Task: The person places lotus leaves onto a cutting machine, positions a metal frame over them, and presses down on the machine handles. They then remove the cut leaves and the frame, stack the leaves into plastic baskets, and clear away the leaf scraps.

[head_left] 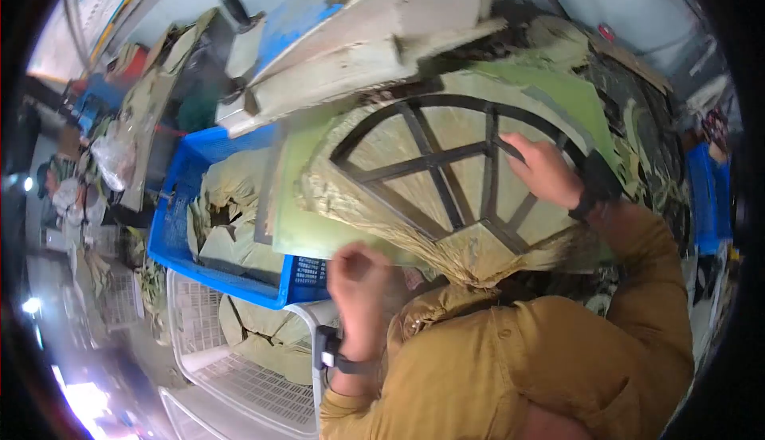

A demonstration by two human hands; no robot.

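Head | green board, blue crate | right grip clasps black frame | left grip half-curled, hold unclear

Support surface: pale green board

Board seen from above. Bare green shows at 9 o'clock and again around 1 to 2 o'clock. Directly on it: a wrinkled tan sheet, covering most of the middle, creased along its 8 o'clock edge, bunched at 6 o'clock. Over the sheet: dark fan-shaped frame, arc toward 12 o'clock, narrow end near 6. Frame-to-sheet contact along its full length: cannot tell.
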